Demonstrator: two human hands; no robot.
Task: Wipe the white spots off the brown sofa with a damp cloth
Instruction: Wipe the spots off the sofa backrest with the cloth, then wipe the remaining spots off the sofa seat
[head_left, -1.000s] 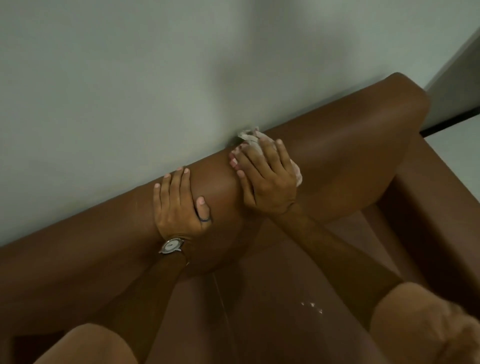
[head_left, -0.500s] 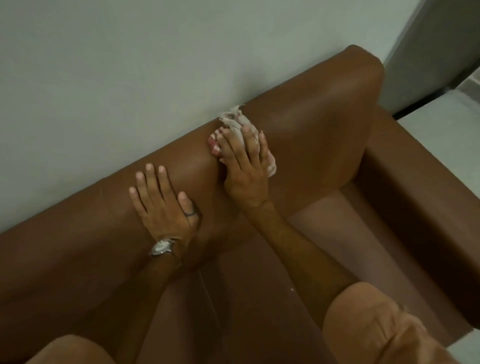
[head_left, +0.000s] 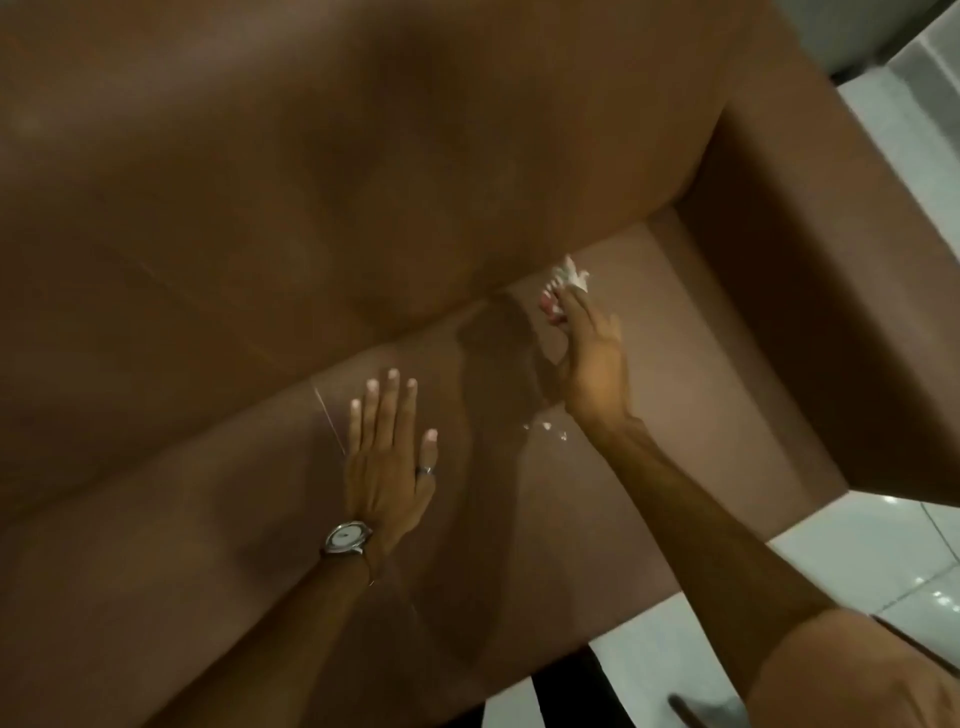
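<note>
- Right hand (head_left: 592, 358) is over the seat cushion (head_left: 675, 415) of the brown sofa (head_left: 260, 208), near the crease where seat meets backrest; fingers closed around a bunched cloth (head_left: 570, 275), white tuft sticking out past the fingertips.
- Image is blurred there, so cannot tell if the cloth is touching the seat or just above it.
- Left hand (head_left: 387, 462) is flat and spread, fingers apart, holding nothing, palm down over the seat beside a thin seam line (head_left: 330, 421); contact with the cushion looks likely but not certain. Watch (head_left: 347, 537) on the wrist, ring (head_left: 424, 471) on one finger.
- White spots (head_left: 545, 428): small cluster on the seat just beside the right wrist, between the two hands. Not wiped yet.
- Hands are apart, left one lower and nearer the body.
- Cloth handling, judged: soft, light, limp, shapes to the palm; being damp it should grip the smooth cover a bit. Best held as a wad in the fingers with a pad of fabric exposed underneath for rubbing.
- Sofa cover looks smooth and slightly shiny, leather-like, so spots probably lift with short firm rubs; the cushion will give under pressure.
- Next move calls for drawing the cloth back toward the body onto the spots.
- Risk: smearing the spots wider.
</note>
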